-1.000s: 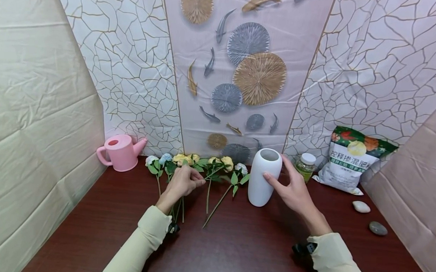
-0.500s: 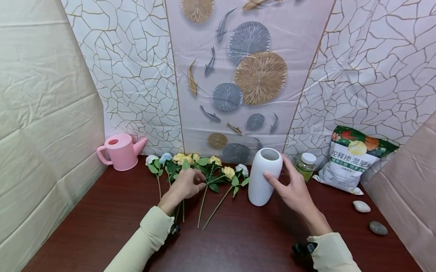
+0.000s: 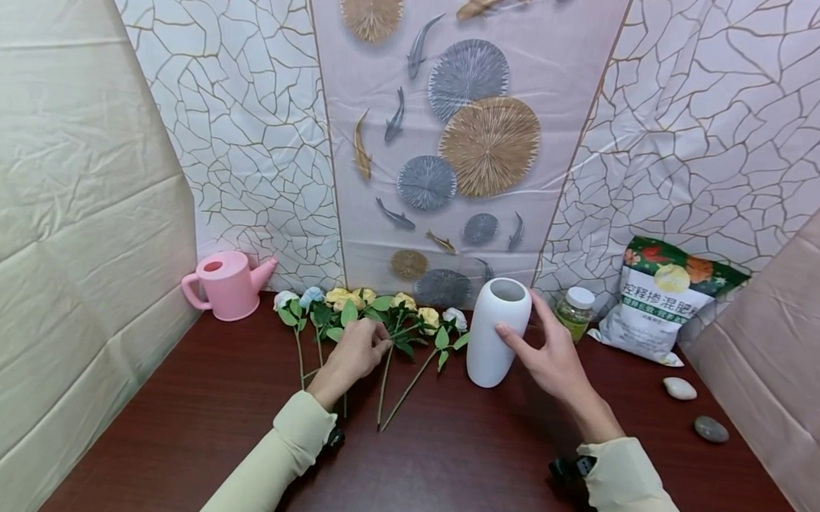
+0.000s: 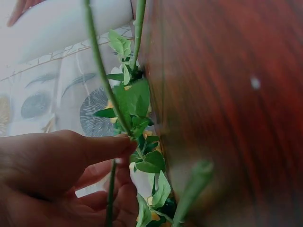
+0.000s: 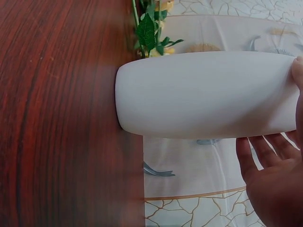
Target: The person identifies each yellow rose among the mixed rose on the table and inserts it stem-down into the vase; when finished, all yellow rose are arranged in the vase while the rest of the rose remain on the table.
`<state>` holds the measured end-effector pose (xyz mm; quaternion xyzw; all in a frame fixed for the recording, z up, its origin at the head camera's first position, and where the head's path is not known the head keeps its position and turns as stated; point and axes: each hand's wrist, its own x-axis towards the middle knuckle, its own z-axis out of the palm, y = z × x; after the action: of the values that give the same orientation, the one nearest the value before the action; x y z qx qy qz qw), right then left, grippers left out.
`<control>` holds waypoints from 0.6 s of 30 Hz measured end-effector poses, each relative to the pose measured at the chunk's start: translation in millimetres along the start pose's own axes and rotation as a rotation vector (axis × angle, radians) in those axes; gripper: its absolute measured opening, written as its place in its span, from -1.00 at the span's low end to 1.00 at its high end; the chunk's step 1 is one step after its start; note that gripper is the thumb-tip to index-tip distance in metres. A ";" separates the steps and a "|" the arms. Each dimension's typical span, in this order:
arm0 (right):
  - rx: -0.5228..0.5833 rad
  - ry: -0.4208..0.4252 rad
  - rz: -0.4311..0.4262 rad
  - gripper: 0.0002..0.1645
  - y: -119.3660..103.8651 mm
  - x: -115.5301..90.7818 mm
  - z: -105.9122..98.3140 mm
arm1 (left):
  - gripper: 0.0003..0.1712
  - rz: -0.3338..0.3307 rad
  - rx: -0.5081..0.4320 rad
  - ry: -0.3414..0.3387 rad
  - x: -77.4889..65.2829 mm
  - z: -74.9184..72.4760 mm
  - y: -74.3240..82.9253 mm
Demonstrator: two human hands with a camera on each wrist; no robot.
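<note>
In the head view my left hand is among artificial roses lying in a row, a yellow rose just beyond it. The left wrist view shows its thumb and index finger pinching a green rose stem; which bloom that stem carries I cannot tell. Another stem passes by the curled fingers. My right hand holds the white vase at its upper right side, thumb in front and fingers behind. The vase stands upright on the table, its mouth facing up.
A pink watering can stands at the back left. Right of the vase are a lidded jar, a fertilizer bag and two stones, one white, one grey. Patterned cloth walls surround the dark red table.
My left hand has shifted slightly right along the flowers. The stems and yellow blooms beside it have moved, one yellow bloom a little toward me. The right hand and vase have stayed in place.
</note>
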<state>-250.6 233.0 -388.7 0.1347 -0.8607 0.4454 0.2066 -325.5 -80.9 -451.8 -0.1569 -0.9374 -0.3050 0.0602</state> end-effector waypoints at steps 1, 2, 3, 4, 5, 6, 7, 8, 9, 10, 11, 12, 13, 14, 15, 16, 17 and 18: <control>0.000 0.000 -0.001 -0.18 -0.2 0.0 -0.1 | -0.93 0.010 0.006 0.018 0.3 0.3 0.1; 0.001 0.000 -0.002 -0.18 -0.2 0.0 -0.1 | -0.93 0.015 0.009 0.033 0.7 0.6 -0.1; 0.002 0.000 -0.002 -0.18 -0.3 0.0 -0.2 | -0.92 0.019 0.012 0.046 0.8 0.6 -0.1; 0.003 -0.001 -0.001 -0.18 -0.1 -0.1 -0.2 | -0.91 0.024 0.013 0.057 0.9 0.7 -0.1; 0.003 -0.002 -0.001 -0.18 -0.2 -0.2 -0.3 | -0.91 0.024 0.016 0.069 1.1 0.7 -0.2; 0.004 -0.002 -0.002 -0.18 -0.2 -0.2 -0.4 | -0.90 0.024 0.015 0.080 1.3 0.9 -0.1; 0.005 -0.003 -0.002 -0.18 0.0 -0.2 -0.5 | -0.90 0.023 0.017 0.091 1.3 0.9 0.1; 0.006 -0.004 -0.001 -0.17 0.1 -0.2 -0.5 | -0.90 0.019 0.018 0.099 1.4 0.8 0.4; 0.006 -0.004 0.001 -0.17 0.1 -0.2 -0.6 | -0.90 0.013 0.018 0.105 1.4 0.4 0.8; 0.006 -0.005 0.002 -0.17 0.2 -0.2 -0.7 | -0.91 0.007 0.026 0.113 1.6 0.3 1.1; 0.006 -0.005 0.003 -0.17 0.1 -0.3 -0.9 | -0.91 0.001 0.032 0.119 1.6 -0.2 1.4; 0.009 -0.005 0.004 -0.17 0.4 -0.3 -0.9 | -0.91 -0.004 0.032 0.122 1.5 -1.3 1.9; 0.012 -0.005 0.005 -0.17 0.6 -0.3 -0.8 | -0.91 -0.008 0.032 0.130 1.4 -2.9 2.3; 0.016 -0.006 0.006 -0.17 0.8 -0.2 -0.8 | -0.89 -0.011 0.029 0.136 1.5 -5.0 2.6; 0.020 -0.006 0.006 -0.16 0.9 -0.2 -0.8 | -0.84 -0.009 0.028 0.145 1.5 -7.8 3.2; 0.027 -0.006 0.005 -0.16 1.0 0.0 -0.8 | -0.79 -0.004 0.017 0.157 1.5 -10.8 3.8; 0.032 -0.006 0.003 -0.16 1.3 0.2 -0.7 | -0.76 0.003 -0.006 0.167 1.5 -14.1 4.7; 0.037 -0.006 0.002 -0.16 1.5 0.3 -0.6 | -0.72 0.018 -0.031 0.184 1.5 -17.5 5.7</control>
<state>-251.4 234.4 -389.3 0.1389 -0.8531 0.4610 0.2010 -324.8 -86.4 -434.2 -0.1375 -0.9216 -0.3322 0.1463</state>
